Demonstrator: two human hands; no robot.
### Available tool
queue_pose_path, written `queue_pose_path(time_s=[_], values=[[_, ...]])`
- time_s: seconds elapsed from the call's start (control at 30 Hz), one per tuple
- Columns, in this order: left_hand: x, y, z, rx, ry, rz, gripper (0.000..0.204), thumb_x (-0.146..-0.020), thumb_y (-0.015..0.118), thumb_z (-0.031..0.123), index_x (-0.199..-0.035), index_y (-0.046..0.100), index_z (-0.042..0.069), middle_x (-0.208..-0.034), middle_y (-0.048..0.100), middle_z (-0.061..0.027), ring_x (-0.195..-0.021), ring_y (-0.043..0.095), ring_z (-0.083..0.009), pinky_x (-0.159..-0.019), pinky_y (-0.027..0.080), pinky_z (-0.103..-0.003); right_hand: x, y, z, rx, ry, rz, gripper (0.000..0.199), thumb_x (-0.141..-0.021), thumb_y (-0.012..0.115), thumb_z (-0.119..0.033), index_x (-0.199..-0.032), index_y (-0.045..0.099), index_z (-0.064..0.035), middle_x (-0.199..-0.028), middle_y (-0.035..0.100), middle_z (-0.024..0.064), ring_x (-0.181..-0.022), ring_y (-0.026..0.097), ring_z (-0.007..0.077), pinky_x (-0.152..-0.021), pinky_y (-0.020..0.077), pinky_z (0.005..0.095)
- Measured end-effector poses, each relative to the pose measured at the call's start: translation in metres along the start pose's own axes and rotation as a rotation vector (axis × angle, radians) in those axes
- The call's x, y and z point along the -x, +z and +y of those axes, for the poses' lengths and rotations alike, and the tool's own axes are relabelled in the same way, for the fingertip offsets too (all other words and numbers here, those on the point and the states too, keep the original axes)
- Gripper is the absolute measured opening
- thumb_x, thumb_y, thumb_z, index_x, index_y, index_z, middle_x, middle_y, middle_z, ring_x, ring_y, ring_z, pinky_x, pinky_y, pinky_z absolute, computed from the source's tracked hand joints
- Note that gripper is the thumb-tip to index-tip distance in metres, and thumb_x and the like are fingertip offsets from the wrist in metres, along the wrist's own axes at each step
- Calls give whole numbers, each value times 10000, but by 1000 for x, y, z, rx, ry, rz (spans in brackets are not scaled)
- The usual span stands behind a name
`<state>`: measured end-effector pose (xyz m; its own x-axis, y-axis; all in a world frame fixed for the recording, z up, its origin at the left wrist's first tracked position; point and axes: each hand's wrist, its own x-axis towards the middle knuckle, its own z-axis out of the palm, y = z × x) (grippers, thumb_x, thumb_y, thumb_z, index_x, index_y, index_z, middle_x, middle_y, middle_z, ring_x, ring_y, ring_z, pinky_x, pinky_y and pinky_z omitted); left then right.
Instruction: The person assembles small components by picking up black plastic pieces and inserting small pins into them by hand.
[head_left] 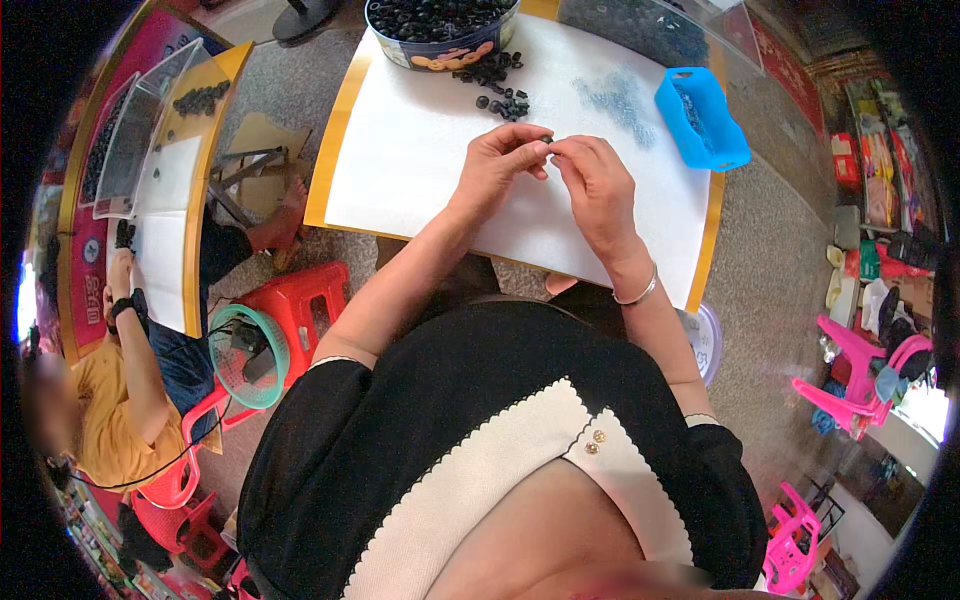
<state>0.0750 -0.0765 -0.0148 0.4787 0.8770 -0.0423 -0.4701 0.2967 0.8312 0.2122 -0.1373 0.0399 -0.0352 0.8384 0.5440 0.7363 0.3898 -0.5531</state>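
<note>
My left hand [502, 160] and my right hand [592, 180] meet fingertip to fingertip over the white table [400, 170]. Together they pinch a small black part [546, 138] between them. A silver bangle [638, 292] circles my right wrist. Just beyond my hands lies a loose heap of small black parts [497, 88]. Behind that heap stands a round tin [440, 28] filled with more black parts. A blue plastic tray [702, 118] sits at the table's right, and a scatter of small grey-blue pieces [622, 98] lies beside it.
A second table [165, 190] at the left carries a clear tray and black parts. A person in a yellow shirt [110, 400] sits there on a red chair. A red stool [305, 300] and green basket [243, 355] stand between. Pink chairs [850, 385] are at the right.
</note>
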Motion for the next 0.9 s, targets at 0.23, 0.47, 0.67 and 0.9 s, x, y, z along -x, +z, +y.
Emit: queue_pose_path(time_s=[0.23,0.47,0.67,0.9], values=[[1,2,3,-33,-46,3,229,-859,607,85,-1062,631,-17,-812,631,-59,-685,577,-106,-640,508,-235,3,0,4,-372,379,8,130,-802,633,-60,-928,641,-25,-857,648,86,-741,611,144,-667,484,260],[1,4,5,-69,-53,13,229,-876,586,88,-1075,629,-16,-807,627,-59,-672,577,-108,-643,499,-223,3,-4,5,-514,589,-67,136,-805,650,-86,-921,646,-16,-820,652,70,-715,596,108,-643,472,234],[3,6,5,-187,14,9,199,-874,588,82,-1040,650,-10,-827,631,-52,-679,579,-106,-635,495,-220,2,-1,13,-247,241,-61,148,-787,648,-72,-925,632,-21,-784,612,64,-700,582,140,-647,475,252],[3,4,11,-18,-47,-96,462,-852,617,72,-1260,420,-18,-855,611,-72,-667,578,-124,-629,495,-233,-7,-18,15,-416,285,-222,284,-778,639,-87,-1058,614,-47,-959,562,95,-825,568,205,-738,470,278]])
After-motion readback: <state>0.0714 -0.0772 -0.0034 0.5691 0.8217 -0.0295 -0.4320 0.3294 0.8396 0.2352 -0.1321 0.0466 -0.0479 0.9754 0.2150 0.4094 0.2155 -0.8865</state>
